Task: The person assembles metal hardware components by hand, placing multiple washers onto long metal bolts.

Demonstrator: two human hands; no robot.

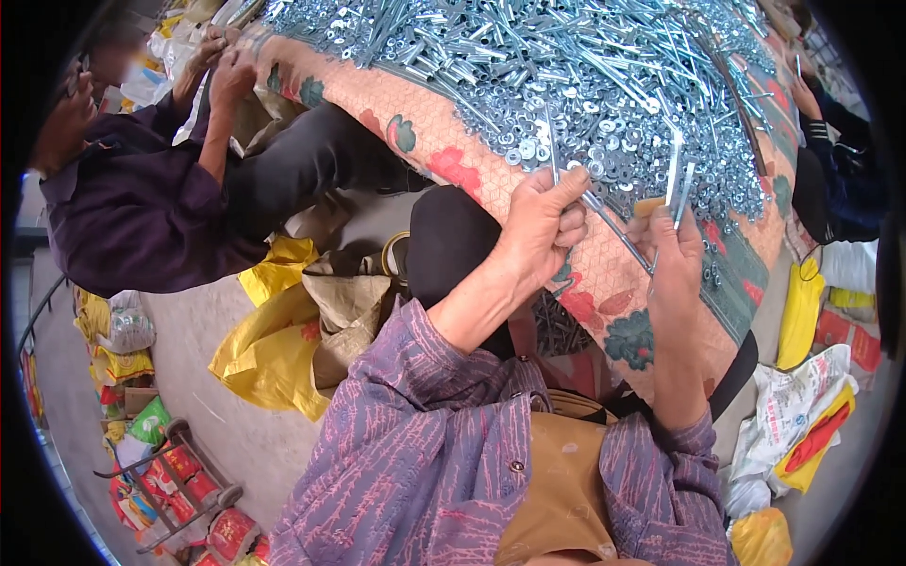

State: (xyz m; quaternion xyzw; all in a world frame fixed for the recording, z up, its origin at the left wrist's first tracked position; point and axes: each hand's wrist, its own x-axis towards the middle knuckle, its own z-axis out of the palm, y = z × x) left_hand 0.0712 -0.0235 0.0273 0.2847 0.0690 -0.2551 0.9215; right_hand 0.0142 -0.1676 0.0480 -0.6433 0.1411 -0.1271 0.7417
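My left hand (549,219) is closed around a slim silver sleeve anchor bolt (615,229), thumb on top. The bolt slants from above the fist down toward my right hand (672,247), its lower end close to those fingers. My right hand pinches a pair of thin silver metal rods (674,172) that stick up past its fingertips. A tan band or pad (648,207) shows at a right fingertip; its exact kind is unclear. Beyond both hands, loose silver washers (604,146) lie at the near edge of a large pile of metal rods and tubes (528,47).
The pile rests on a pink floral cloth (425,118) over the worktable. A person in dark clothing (151,198) sits at the left, and another dark sleeve (845,141) shows at the right. Yellow sacks (274,354), a metal hand cart (179,486) and printed bags (788,406) lie around.
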